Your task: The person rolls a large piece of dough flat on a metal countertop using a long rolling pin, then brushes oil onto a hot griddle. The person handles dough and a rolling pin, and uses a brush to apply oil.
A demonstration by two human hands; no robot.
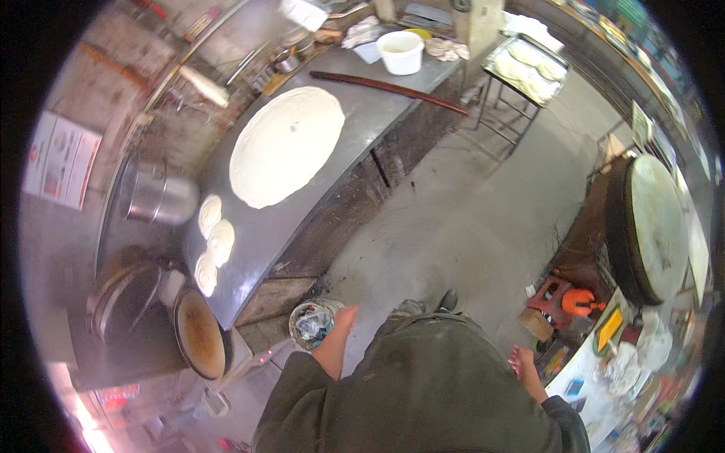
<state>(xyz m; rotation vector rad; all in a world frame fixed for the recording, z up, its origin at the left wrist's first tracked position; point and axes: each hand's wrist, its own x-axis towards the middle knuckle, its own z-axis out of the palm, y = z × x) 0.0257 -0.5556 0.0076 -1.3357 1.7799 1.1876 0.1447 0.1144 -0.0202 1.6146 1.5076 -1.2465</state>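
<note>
My left hand (345, 318) hangs at my side, seen just beside a bucket (297, 324) with plastic waste in it. My right hand (521, 359) hangs on the other side with its fingers curled, near a cluttered white table. Nothing shows in either hand; the left is too blurred to read its fingers. Ahead to the left, a large oval sheet of dough (286, 150) lies flat on a metal worktable (272, 226). Several small coiled dough pieces (220, 242) lie at its near end. A long dark wooden rod (391, 92) lies across the far end, one end jutting past the edge.
A white tub (400, 54) stands at the worktable's far end. Beyond the aisle, a tray (558, 93) of dough rests on a metal stand (504, 122). A large round griddle (660, 226) stands right; a round pan (199, 337) and steel pot (161, 195) are left. Grey floor (453, 215) runs between.
</note>
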